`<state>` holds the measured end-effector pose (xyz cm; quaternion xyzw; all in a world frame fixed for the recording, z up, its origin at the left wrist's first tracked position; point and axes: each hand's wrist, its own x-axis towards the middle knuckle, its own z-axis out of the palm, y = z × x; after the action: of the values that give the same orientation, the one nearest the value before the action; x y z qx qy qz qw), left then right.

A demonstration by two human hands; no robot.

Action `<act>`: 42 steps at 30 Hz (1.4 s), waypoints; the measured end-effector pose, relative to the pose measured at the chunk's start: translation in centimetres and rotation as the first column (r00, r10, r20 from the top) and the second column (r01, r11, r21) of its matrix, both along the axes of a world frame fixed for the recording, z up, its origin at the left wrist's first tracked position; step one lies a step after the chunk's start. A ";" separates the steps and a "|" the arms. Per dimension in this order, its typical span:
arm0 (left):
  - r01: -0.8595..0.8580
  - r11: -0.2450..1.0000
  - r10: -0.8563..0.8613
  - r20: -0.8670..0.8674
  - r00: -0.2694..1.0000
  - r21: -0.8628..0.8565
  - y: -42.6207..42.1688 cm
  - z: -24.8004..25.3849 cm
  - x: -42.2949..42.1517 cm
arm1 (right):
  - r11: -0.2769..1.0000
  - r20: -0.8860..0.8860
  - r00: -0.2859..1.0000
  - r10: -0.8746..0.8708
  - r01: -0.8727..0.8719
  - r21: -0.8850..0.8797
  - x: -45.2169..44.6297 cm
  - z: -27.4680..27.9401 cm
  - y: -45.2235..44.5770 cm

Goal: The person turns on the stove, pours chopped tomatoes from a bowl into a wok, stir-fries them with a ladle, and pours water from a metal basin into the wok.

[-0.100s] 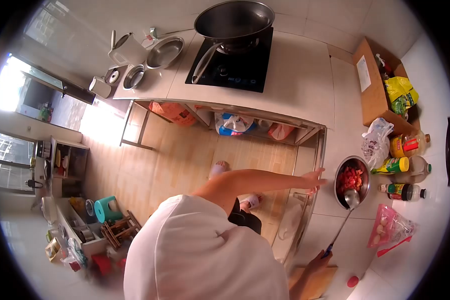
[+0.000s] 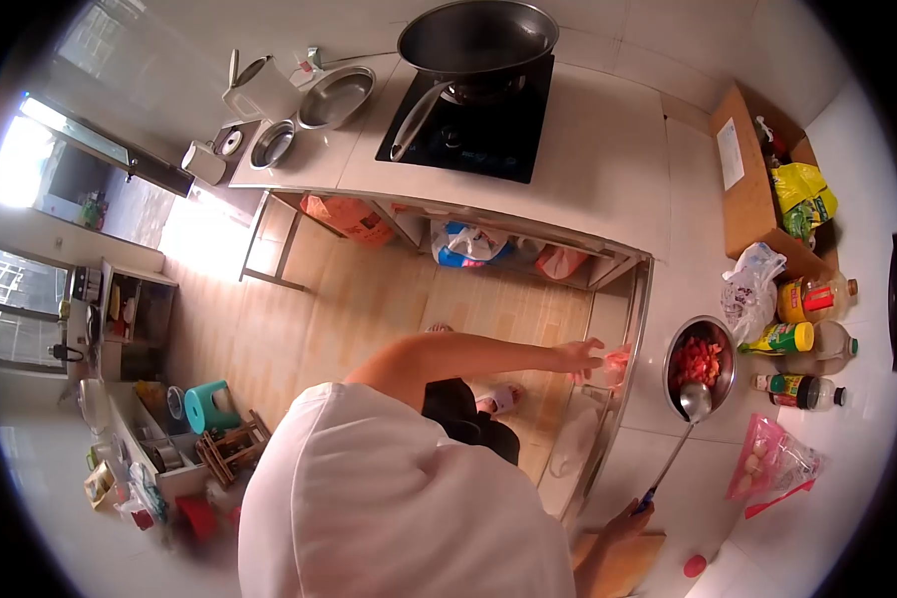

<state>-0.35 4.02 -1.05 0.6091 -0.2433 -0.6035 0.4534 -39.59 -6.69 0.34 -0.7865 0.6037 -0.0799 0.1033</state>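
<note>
My right hand (image 2: 628,520) is closed around the dark handle of a long metal ladle (image 2: 668,460). The ladle's head rests at the near side of a steel bowl (image 2: 674,397), against chopped red pieces (image 2: 699,361) that look like tomato. Over the counter's front edge, left of the bowl, my left hand (image 2: 578,359) is open and empty with its fingers apart. A pinkish smear lies just beyond its fingertips; I cannot make out what it is. A wooden board (image 2: 640,564) is partly hidden beneath my right forearm.
A wok (image 2: 478,40) sits on a black induction cooker (image 2: 498,135). Behind the bowl are several bottles (image 2: 802,391), a plastic bag (image 2: 752,289) and a cardboard box (image 2: 743,184). A pink bag (image 2: 767,463) of round pale items lies nearer, along with a red lid (image 2: 695,566).
My left hand has drawn back leftward, away from the bowl. My right hand still holds the ladle, which has shifted slightly in view.
</note>
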 end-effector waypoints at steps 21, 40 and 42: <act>-0.973 -0.182 0.905 0.412 -0.107 0.145 76.7 0.0 -18.2 | 0.082 -0.049 0.077 0.996 -0.989 0.122 35.6 -13.9 31.0; 0.143 -0.797 0.328 0.619 -0.714 0.587 100.3 -15.9 -43.5 | -0.822 0.351 -0.745 0.567 -0.534 0.196 67.3 -2.4 136.2; 0.099 -0.785 0.328 0.546 -0.771 0.612 100.6 -13.0 -39.0 | -0.948 0.454 -0.834 0.314 -0.296 0.113 62.5 -0.5 153.3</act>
<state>-39.38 104.66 -14.01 0.2111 0.8691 0.0852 0.4391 22.90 146.63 -0.18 -0.6799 -0.6355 0.2463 0.2705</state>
